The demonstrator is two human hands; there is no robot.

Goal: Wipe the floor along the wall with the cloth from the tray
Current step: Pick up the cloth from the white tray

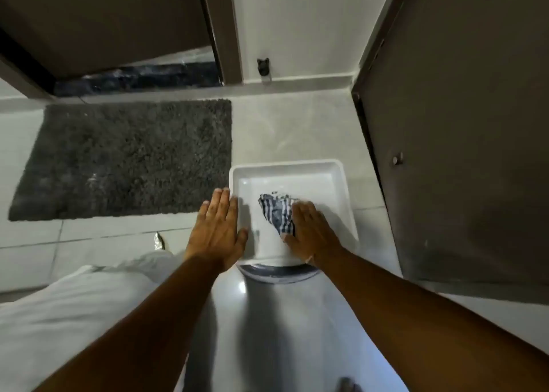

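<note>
Currently the striped cloth lies crumpled inside the white tray on the tiled floor. Right hand — fingers curled onto the cloth's near edge, gripping it. Left hand — open, flat, resting over the tray's left rim. Grey mat lies left, near the wall.

A home – shaggy mat, tiled floor, doors

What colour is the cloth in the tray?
The cloth has dark blue and white stripes, seen in the head view.
</note>
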